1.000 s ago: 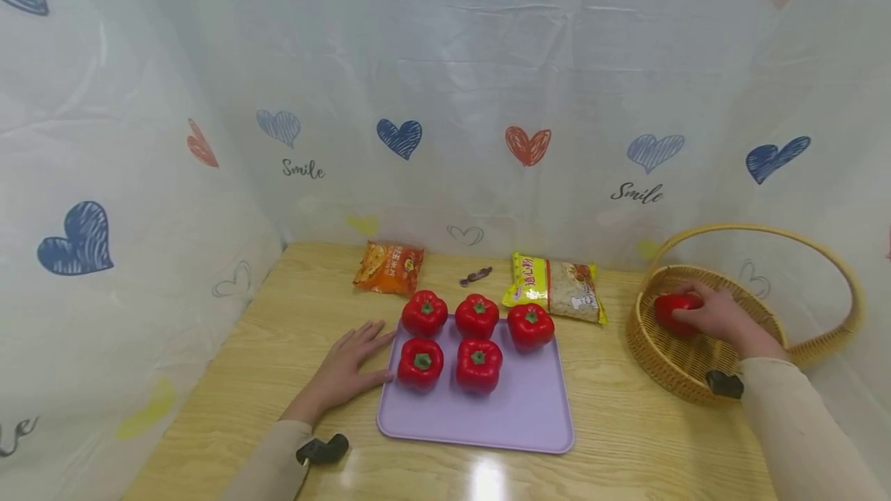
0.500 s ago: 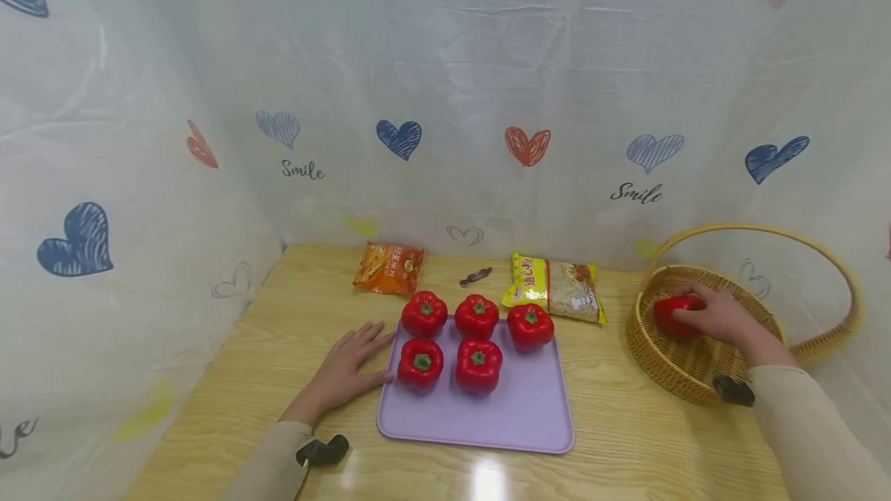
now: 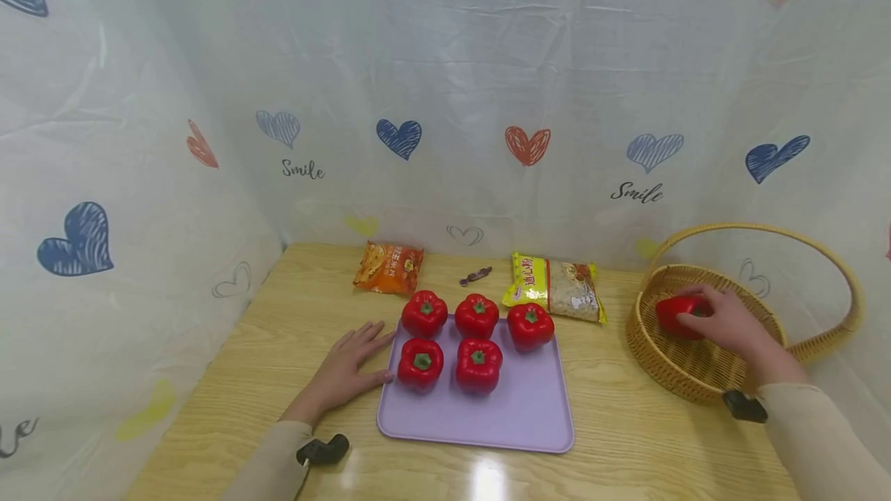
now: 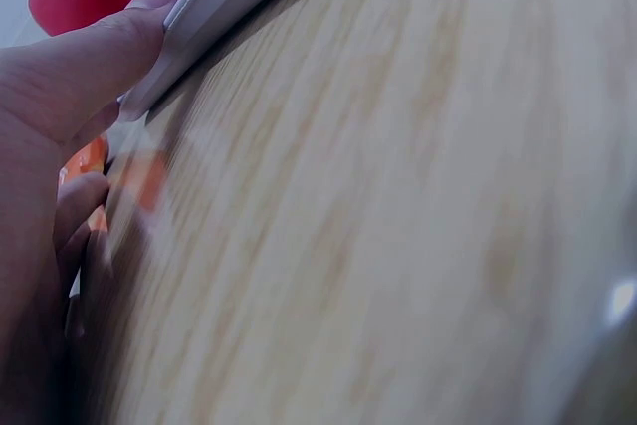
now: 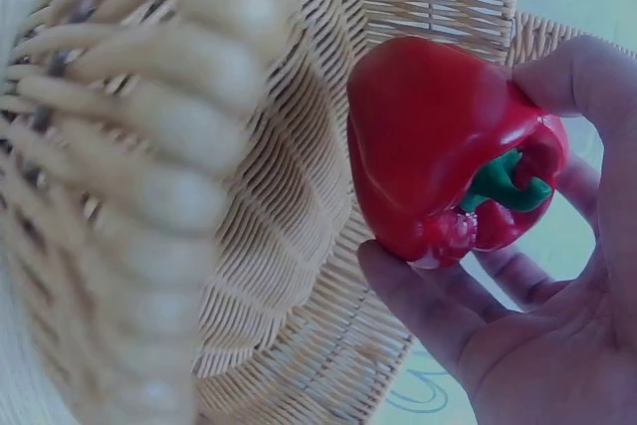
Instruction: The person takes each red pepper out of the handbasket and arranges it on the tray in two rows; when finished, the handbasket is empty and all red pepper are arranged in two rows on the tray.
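My right hand (image 3: 731, 323) grips a red bell pepper (image 3: 678, 317) inside the wicker basket (image 3: 643, 350). In the right wrist view the thumb and fingers are wrapped round that bell pepper (image 5: 428, 136), its green stem facing the palm. My left hand (image 3: 344, 369) lies with straight, spread fingers on the table, at the left edge of the lilac tray (image 3: 522, 416). The left wrist view has its thumb touching the tray rim (image 4: 189, 32). Several more red bell peppers stand on the tray in two rows, among them a front one (image 3: 479, 367).
Behind the tray lie an orange snack bag (image 3: 390, 267), a small wrapped candy (image 3: 476, 277) and a yellow pasta bag (image 3: 554, 287). The basket's tall handle (image 3: 759, 230) arches over its opening. A curtain printed with hearts (image 3: 445, 199) hangs along the table's back and left.
My right hand and wrist have shifted slightly to the right, and the bell pepper in its grip has turned a little. The left hand and the tray have stayed put.
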